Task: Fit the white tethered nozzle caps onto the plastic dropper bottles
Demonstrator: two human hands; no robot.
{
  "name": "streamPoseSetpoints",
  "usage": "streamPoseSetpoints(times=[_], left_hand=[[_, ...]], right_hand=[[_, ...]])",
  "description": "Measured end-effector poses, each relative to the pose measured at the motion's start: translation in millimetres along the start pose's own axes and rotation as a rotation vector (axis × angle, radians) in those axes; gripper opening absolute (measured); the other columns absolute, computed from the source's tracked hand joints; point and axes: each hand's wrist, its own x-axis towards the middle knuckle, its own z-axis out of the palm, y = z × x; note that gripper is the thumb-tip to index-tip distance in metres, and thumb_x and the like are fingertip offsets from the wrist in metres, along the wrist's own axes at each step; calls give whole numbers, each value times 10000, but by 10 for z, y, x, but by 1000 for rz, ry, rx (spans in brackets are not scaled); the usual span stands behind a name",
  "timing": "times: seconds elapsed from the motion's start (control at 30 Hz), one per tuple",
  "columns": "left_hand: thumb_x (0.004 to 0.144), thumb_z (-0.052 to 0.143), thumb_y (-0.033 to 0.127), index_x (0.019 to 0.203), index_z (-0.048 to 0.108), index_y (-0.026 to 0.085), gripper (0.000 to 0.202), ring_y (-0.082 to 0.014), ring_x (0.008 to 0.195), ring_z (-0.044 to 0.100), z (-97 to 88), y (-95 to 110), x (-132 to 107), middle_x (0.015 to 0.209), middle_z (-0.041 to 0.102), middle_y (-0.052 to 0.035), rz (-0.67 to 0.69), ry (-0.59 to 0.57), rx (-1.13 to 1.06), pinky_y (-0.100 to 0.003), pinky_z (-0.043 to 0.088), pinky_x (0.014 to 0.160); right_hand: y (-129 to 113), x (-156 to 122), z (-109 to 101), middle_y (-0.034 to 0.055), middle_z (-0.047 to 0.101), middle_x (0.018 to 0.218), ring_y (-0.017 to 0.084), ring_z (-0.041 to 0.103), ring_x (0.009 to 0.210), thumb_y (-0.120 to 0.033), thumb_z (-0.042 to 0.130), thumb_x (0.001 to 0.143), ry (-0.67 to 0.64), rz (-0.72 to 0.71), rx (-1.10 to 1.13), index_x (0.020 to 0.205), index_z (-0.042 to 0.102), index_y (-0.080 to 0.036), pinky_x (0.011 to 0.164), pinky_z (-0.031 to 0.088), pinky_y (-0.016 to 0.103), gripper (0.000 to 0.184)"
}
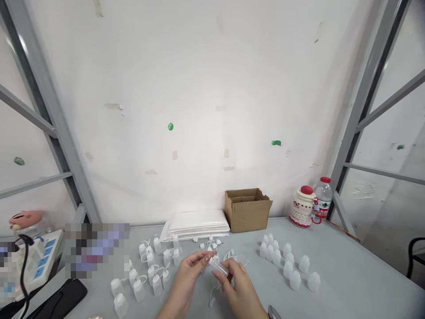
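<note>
A small translucent squeeze bottle (pixel 219 267) is held tilted in front of me. My right hand (pixel 239 283) is closed round its body. At its white cap end, my left hand (pixel 190 271) pinches with thumb and fingertips; the fingers partly cover the cap. Loose white caps (pixel 202 245) and strap pieces (pixel 229 254) lie just behind my hands, and a thin strap (pixel 212 294) lies below them. To the left stand several capped bottles (pixel 139 290) with looped straps. On the right are several translucent bottles (pixel 295 280) without visible caps or straps.
Behind the bottles lie a stack of white envelopes (pixel 195 221) and an open cardboard box (pixel 250 215). A cream jug (pixel 301 208) and a red-capped bottle (pixel 323 195) stand at back right. At left are a black phone (pixel 61 299) and a power strip (pixel 44 261).
</note>
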Motion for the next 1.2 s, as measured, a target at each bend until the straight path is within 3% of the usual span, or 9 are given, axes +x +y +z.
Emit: streamPoseSetpoints(times=[0.13,0.27,0.4,0.5,0.6,0.77,1.03,1.2], left_hand=[[483,761,424,756,735,167,375,-288,1001,583,-11,5,-21,907,737,-95,-38,22,-23,-377,375,939],[485,769,398,770,734,171,365,-272,960,603,-25,50,-21,883,741,-92,-30,-13,-4,-374,377,930],[465,775,419,784,727,165,411,-264,916,623,-27,72,9,872,742,-101,-22,-42,-11,-363,411,887],[534,708,498,835,720,165,449,-254,921,622,-40,52,51,895,738,-93,2,-61,65,-352,410,886],[536,672,551,774,726,161,460,-258,873,628,-50,39,71,822,744,-71,32,-64,185,-349,425,853],[523,700,504,724,729,169,392,-231,774,639,5,51,26,709,741,-41,16,-56,150,-330,456,790],[417,792,417,772,701,159,448,-169,648,636,-71,19,66,760,720,-64,-100,196,-166,-286,500,667],[526,714,380,842,654,156,392,-188,770,631,-210,114,100,886,691,-92,14,294,-34,-264,479,646]], right_hand=[[9,38,48,-9,541,591,147,499,569,-535,481,770,-70,77,231,701,483,-200,576,391,258,342],[4,103,64,-55,484,422,84,383,356,-677,514,648,-211,256,561,642,431,-203,393,291,212,482],[-20,140,25,-43,501,402,54,367,326,-658,551,637,-310,335,766,635,483,-168,367,249,189,495],[-22,157,4,-61,498,397,48,371,321,-650,568,635,-271,295,779,668,481,-172,373,254,183,488],[-5,173,5,-73,492,394,56,391,324,-676,567,611,-241,240,719,680,470,-180,379,282,186,510],[24,166,39,-80,475,401,63,399,342,-703,530,616,-181,228,628,665,456,-190,392,311,196,521],[76,180,61,-57,530,481,76,439,370,-694,524,636,-53,208,643,698,468,-187,411,348,214,514],[61,230,-34,-29,600,553,92,485,389,-705,581,559,124,239,714,766,476,-185,458,400,242,570]])
